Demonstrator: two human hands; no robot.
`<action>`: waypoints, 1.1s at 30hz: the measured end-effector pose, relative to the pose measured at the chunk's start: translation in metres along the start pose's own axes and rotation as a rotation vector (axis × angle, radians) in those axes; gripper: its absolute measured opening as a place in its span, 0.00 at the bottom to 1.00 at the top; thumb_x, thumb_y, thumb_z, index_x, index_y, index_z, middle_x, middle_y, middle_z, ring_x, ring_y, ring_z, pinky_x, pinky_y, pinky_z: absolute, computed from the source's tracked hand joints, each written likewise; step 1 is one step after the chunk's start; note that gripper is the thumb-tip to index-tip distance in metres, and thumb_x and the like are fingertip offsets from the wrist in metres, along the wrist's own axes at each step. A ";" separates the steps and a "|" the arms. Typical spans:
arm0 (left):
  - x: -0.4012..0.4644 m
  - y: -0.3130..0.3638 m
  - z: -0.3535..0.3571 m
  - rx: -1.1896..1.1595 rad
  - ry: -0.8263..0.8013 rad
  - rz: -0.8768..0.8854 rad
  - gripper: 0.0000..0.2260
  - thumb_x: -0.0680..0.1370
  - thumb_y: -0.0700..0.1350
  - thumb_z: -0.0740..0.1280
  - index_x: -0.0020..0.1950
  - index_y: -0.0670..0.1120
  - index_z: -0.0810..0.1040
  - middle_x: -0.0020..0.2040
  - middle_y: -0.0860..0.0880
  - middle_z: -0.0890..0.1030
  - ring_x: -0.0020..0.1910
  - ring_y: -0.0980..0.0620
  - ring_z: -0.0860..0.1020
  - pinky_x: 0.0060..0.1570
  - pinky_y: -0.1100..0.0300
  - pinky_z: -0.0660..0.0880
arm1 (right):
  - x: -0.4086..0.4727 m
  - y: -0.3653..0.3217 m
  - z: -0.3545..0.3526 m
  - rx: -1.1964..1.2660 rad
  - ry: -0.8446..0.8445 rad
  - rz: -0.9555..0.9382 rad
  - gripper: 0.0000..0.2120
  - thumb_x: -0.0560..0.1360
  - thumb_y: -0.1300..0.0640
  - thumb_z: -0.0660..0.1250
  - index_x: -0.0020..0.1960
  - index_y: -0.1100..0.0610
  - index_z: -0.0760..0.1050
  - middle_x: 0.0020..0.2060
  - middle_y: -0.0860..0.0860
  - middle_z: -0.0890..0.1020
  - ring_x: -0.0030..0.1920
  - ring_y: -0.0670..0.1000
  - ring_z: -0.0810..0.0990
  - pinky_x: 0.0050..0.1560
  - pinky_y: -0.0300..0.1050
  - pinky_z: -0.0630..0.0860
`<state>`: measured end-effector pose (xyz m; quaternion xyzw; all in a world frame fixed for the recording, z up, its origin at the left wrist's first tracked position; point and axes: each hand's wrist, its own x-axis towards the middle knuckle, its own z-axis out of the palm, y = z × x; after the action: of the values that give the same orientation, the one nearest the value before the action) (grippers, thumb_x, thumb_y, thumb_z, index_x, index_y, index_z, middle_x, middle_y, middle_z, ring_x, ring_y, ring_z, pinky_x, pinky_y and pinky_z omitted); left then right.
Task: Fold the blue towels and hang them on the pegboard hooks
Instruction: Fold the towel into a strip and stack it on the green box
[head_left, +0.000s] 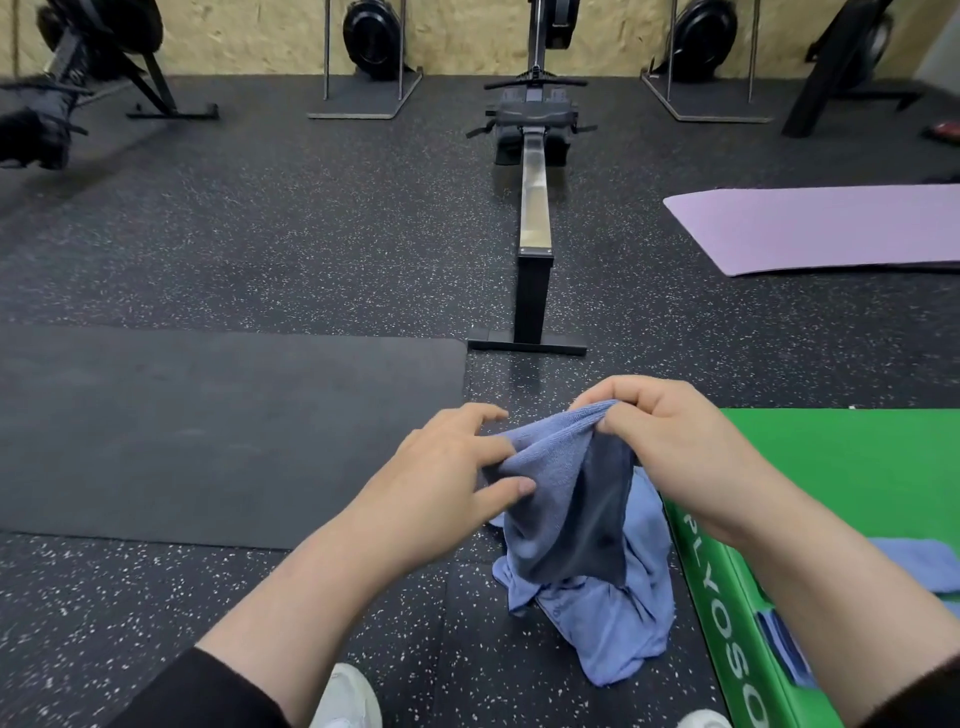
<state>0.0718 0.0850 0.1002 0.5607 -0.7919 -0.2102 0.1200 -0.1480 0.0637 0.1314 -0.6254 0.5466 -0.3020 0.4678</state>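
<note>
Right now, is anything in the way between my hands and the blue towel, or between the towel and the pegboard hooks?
Nothing is between them: the right hand pinches the blue towel at its top and the left hand pinches its side. No pegboard or hooks show in this view, so that path cannot be judged.

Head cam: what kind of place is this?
Most likely a gym: a rowing machine on speckled rubber flooring, exercise mats such as the purple mat, and a green plyo box.

Towel (571, 499) hangs left of box (857, 467); rower (532, 208) behind.
</note>
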 end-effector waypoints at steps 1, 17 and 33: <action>0.000 -0.001 0.000 0.043 -0.040 -0.033 0.14 0.80 0.62 0.63 0.54 0.55 0.81 0.74 0.59 0.67 0.72 0.56 0.63 0.70 0.49 0.64 | 0.000 0.001 -0.002 0.001 0.005 0.001 0.14 0.68 0.54 0.62 0.48 0.49 0.84 0.47 0.69 0.81 0.40 0.53 0.74 0.49 0.68 0.76; 0.007 0.001 -0.015 -0.064 0.383 -0.162 0.12 0.75 0.50 0.74 0.35 0.50 0.75 0.31 0.55 0.74 0.33 0.57 0.72 0.33 0.64 0.64 | 0.012 0.025 -0.021 -0.407 0.107 -0.080 0.09 0.80 0.58 0.64 0.45 0.50 0.80 0.28 0.48 0.74 0.27 0.44 0.65 0.30 0.41 0.63; 0.011 0.005 -0.008 -0.831 0.428 -0.338 0.12 0.78 0.46 0.71 0.38 0.41 0.77 0.29 0.54 0.71 0.29 0.55 0.66 0.35 0.57 0.66 | 0.014 0.014 -0.003 -0.088 0.128 -0.039 0.16 0.70 0.46 0.61 0.47 0.57 0.76 0.35 0.56 0.77 0.37 0.50 0.71 0.49 0.71 0.77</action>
<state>0.0667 0.0746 0.1089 0.6165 -0.4967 -0.4048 0.4575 -0.1529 0.0497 0.1182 -0.6354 0.5758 -0.3259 0.3981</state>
